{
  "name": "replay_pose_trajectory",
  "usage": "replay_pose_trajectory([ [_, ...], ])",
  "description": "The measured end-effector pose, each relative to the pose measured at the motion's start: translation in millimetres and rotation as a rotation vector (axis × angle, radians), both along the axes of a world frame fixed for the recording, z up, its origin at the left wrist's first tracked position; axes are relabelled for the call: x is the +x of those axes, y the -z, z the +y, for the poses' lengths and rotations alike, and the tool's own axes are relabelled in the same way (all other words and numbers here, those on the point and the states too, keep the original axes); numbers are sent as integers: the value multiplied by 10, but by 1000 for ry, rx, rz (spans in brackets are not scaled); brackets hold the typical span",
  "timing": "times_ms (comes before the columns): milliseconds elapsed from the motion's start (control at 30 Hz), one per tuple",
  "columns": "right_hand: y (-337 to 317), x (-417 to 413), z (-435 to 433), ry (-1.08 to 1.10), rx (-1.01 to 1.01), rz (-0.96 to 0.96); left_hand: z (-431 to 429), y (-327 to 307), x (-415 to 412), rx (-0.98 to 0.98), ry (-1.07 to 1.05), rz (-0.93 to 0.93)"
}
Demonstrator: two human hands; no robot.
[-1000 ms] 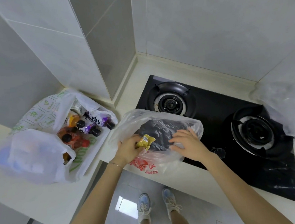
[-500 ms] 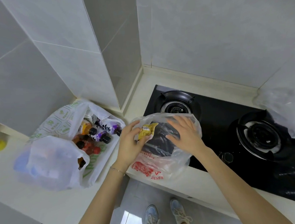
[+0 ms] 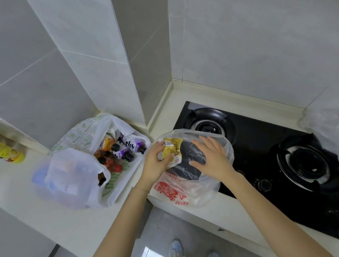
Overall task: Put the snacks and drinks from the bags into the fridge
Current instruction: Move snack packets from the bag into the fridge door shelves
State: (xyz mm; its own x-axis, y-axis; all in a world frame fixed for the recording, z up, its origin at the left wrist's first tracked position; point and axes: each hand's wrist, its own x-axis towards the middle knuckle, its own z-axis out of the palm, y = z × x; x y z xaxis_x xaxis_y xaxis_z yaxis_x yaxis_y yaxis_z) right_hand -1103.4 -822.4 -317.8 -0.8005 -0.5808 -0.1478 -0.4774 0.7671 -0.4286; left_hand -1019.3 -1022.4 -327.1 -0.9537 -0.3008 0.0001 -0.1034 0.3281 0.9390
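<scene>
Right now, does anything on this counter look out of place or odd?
Yes: the clear bag with red print lies partly on the black gas stove, close to its left burner. Plastic does not belong there.

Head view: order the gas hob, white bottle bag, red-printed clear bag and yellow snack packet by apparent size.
1. gas hob
2. white bottle bag
3. red-printed clear bag
4. yellow snack packet
The left hand and right hand hide part of the clear bag, yet it looks smaller than the white one.
</scene>
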Motion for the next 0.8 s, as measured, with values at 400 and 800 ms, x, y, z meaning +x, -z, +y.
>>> replay_pose_trajectory([
  [400, -254, 203, 309, -178, -523, -497, 983, -245, 811, 252, -261, -106],
  [800, -451, 1273, 276, -608, -458, -643, 1913, -521, 2347, 254, -876, -113],
])
